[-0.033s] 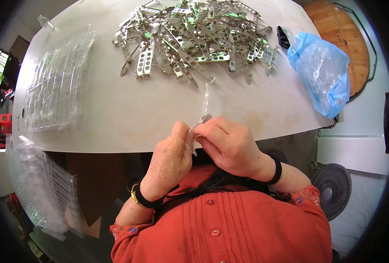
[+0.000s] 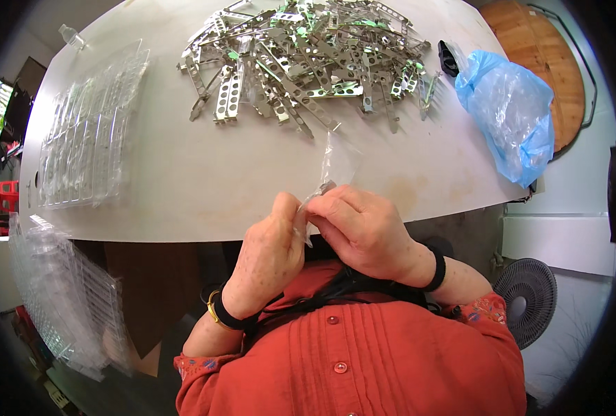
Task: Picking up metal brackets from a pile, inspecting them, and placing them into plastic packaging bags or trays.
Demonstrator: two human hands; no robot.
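Near the table's front edge my left hand (image 2: 268, 251) and my right hand (image 2: 367, 229) meet, both closed on a clear plastic bag (image 2: 330, 158). Its crumpled film runs between my fingertips, and a loose flap sticks out beyond them over the table. A small grey metal end (image 2: 327, 186) shows in the film beside my right fingers; the rest of that piece is hidden. Further off lies a big heap of metal strips with round holes (image 2: 315, 62), several bearing green film.
Clear plastic trays (image 2: 86, 132) lie on the left of the white table (image 2: 204, 180), with more stacked trays (image 2: 72, 298) below its edge. A blue plastic bag (image 2: 509, 111) and a black object (image 2: 449, 59) are at the right. A fan (image 2: 525, 304) stands lower right.
The loose flap of the plastic bag has spread a little wider to the right. Both hands hold almost the same place.
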